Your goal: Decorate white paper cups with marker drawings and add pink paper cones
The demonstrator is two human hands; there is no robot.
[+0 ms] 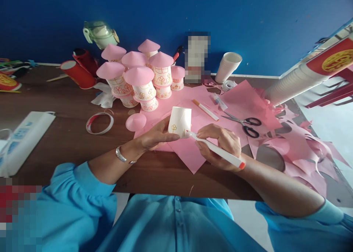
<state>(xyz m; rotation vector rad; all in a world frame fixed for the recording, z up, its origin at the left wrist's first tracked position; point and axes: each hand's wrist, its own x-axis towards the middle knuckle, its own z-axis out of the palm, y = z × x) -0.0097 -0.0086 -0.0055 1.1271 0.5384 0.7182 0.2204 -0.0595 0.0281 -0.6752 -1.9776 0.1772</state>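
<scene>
An upside-down white paper cup [180,118] is held in my left hand [157,134], its fingers wrapped round the cup's left side and base. A yellow flower outline shows low on the cup. My right hand [220,145] grips a white marker [224,154] with a red end cap, its tip at the cup's lower right edge. Behind the cup, several decorated paper cups [143,89] stand stacked under pink paper cones [138,75]. A loose pink cone [136,122] lies left of my left hand. Another marker [205,110] with an orange cap rests on the pink paper [190,160].
Black-handled scissors [249,126], a glue tube [220,102] and pink paper scraps [300,145] lie to the right. A tape roll [99,122] and a white power strip [29,141] are left. Stacked white cups [228,66] stand near the blue wall [248,24].
</scene>
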